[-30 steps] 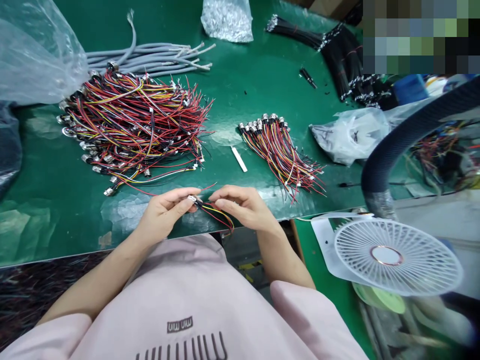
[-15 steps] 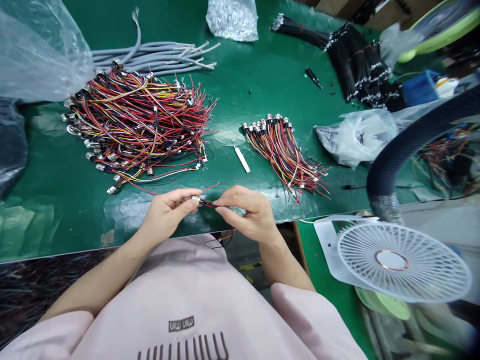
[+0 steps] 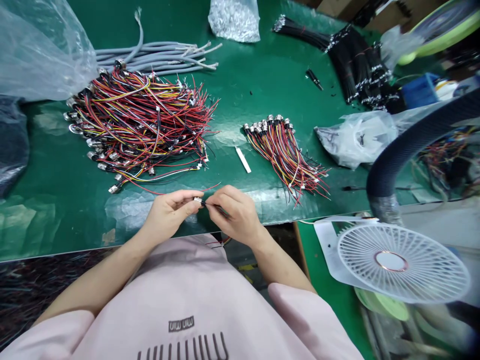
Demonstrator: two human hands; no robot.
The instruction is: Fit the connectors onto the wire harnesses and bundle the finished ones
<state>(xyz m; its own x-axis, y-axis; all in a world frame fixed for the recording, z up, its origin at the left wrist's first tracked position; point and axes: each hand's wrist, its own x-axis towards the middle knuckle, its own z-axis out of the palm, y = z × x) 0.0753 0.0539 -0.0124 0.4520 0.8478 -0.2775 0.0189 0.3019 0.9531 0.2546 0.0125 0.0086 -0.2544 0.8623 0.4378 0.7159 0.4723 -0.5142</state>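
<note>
Near the table's front edge, my left hand [image 3: 167, 212] pinches the metal end of a wired connector [image 3: 197, 200] between thumb and fingers. My right hand [image 3: 236, 212] is closed on the connector's wires, just right of the metal end; most of the wires are hidden by its fingers. A few wire ends hang below, over the table edge. Left of my hands lies a large pile of wired connectors [image 3: 150, 125] with red, black, yellow and white wires. A smaller bundle of wired connectors [image 3: 279, 155] lies to the right, beside a white pen-like tool [image 3: 243, 160].
Grey cables [image 3: 161, 56] lie behind the big pile, near a clear plastic bag [image 3: 41, 45]. Black cable bundles [image 3: 348, 60] are at the back right. A white fan [image 3: 403, 262] and a thick black hose [image 3: 408, 140] stand on the right.
My right hand has moved left along the wires, close to the connector's metal end, and its fingers have closed around them. My left hand keeps its pinch.
</note>
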